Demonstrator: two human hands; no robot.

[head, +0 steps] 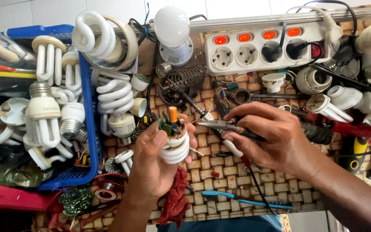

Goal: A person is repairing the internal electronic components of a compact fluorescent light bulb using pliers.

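I am gripping an opened spiral lamp (173,141) in my left hand (153,165). My right hand (275,139) is holding pliers (220,125) and a probe beside its circuit board, over the woven bench (220,172).

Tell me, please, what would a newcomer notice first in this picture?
First, at the centre, the left hand holds an opened spiral lamp with its small circuit board showing, while the right hand brings a thin tool to it. On the left, a blue basket is full of white lamps. At the top, a white power strip shows glowing orange switches.
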